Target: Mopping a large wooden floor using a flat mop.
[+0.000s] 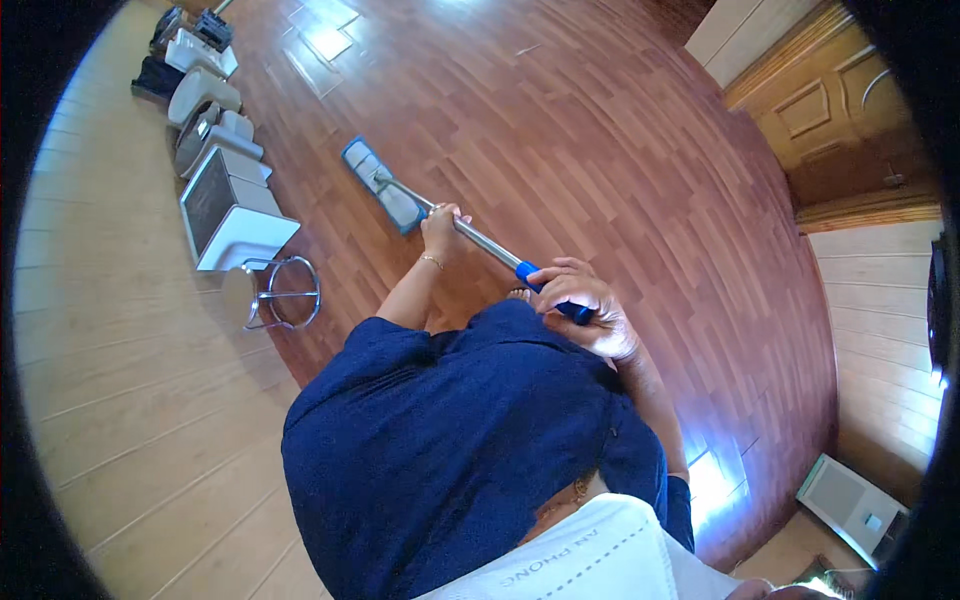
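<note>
The person is holding a mop [470, 232] with both hands over a reddish wooden floor [620, 150]. The left hand [443, 226] is wrapping around the metal pole partway down, its grip closing on the shaft, with a thin bracelet [432, 262] showing at the wrist. The right hand [588, 312] is clasping the blue handle [548, 292] at the pole's upper end, fingers [565, 280] curling over it, close to the chest. Both grips are pressed together around the mop, not spread.

The pole is slanting from the right hand down and away toward the upper left, where the flat blue-grey mop head [380, 183] is lying on the floor, well ahead of the person. The person is wearing a dark blue top [450, 440], and a white cloth [600, 560] with lettering is showing at the lower edge.

Along the left wall, a row of white and grey appliances [215, 150] is standing on the floor, with a round metal stool [272, 292] just beside the nearest one. A wooden door [830, 110] is standing at the upper right, and a pale box-shaped unit [850, 500] is sitting near the wall at the lower right. Sunlight is glaring on the floor near the upper edge and by the person's right side.
</note>
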The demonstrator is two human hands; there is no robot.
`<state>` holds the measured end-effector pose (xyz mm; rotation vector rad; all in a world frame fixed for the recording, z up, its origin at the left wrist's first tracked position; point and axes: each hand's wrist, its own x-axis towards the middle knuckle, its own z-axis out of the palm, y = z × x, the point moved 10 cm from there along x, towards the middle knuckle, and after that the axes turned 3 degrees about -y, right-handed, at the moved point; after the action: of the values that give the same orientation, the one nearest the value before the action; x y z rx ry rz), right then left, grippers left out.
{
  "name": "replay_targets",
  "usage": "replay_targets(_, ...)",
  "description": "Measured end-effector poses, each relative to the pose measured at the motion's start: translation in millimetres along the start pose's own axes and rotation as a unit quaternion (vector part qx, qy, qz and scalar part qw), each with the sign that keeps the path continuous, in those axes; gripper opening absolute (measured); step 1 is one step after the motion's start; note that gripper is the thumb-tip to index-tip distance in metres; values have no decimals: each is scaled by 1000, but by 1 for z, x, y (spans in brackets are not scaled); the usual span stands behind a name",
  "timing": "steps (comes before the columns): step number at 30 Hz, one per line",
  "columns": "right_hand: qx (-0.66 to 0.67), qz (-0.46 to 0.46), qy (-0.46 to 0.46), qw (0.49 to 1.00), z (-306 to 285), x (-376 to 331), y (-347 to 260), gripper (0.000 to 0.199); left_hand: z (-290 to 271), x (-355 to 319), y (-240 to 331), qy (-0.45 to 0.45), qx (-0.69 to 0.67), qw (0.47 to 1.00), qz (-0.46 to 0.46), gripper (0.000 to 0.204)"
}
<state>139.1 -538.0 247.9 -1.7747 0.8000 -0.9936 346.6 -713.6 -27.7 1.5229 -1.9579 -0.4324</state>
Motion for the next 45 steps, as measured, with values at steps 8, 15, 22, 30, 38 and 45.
replay_targets(8, 96, 11, 14, 995, -75, 51, -34, 14, -28, 32, 41, -13, 54, 998, -20, 26)
replay_targets(15, 67, -10, 40, 997, -74, 84, -66, 14, -40, 59, 52, -42, 72, 996, 42, 24)
replay_targets(22, -11, -40, 91, 995, -14, 94, -62, 24, -17, 73, 40, -102, -47, 981, 161, 27)
replay_targets(30, -172, -9, 233, 957, 83, 100, 6, 28, 71, 59, -18, -231, -145, 919, 285, 28)
replay_targets(38, -368, 4, 323, 872, 146, 144, 48, 27, 138, 41, -36, -341, -210, 828, 393, 25)
replay_targets(45, -502, -18, 36, 864, 173, 203, 86, 20, 178, 38, -73, -484, -264, 687, 472, 20)
